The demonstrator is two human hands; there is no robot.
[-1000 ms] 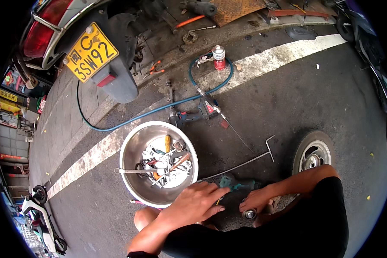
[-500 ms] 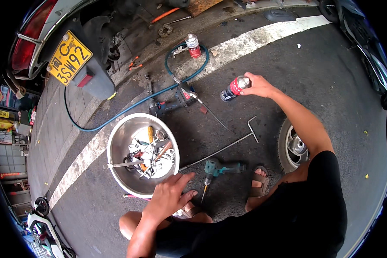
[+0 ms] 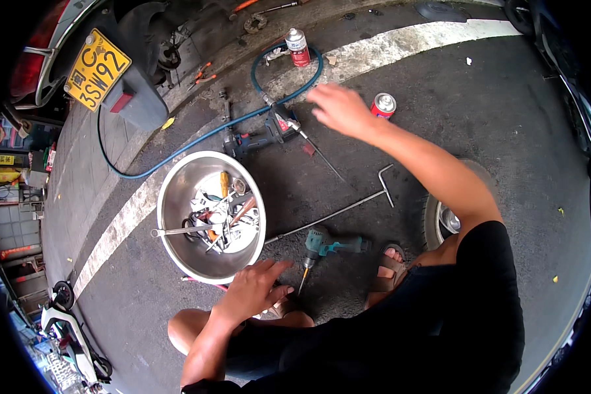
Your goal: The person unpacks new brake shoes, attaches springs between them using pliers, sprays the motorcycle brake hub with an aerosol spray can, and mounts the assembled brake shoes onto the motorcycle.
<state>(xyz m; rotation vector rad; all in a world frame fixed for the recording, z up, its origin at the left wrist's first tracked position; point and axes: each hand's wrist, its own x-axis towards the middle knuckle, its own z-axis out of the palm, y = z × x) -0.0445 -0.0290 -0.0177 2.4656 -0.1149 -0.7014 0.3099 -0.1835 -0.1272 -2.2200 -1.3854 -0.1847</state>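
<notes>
My right hand (image 3: 341, 110) hangs over the pavement with its fingers apart and nothing in them. Just behind its wrist a red and black spray can (image 3: 383, 105) stands upright. Left of and below that hand lies an air blow gun (image 3: 284, 118) with a long thin nozzle, joined to a blue hose (image 3: 194, 146). A cordless power tool (image 3: 251, 141) rests beside it, partly under the hose. My left hand (image 3: 251, 289), fingers spread and empty, is over my knees near the rim of a steel basin (image 3: 167, 240) of hand tools. A teal cordless drill (image 3: 325, 244) lies right of it.
A long T-handled wrench (image 3: 335, 226) lies between basin and drill. A second spray can (image 3: 297, 48) stands inside the hose loop. Pliers (image 3: 202, 77) lie near a vehicle with a yellow plate (image 3: 97, 69). My right arm partly covers a wheel (image 3: 435, 220).
My right hand has let go of the spray can, now standing on the ground, and moved left toward the hose. My left hand stays nearly still. The view has shifted slightly.
</notes>
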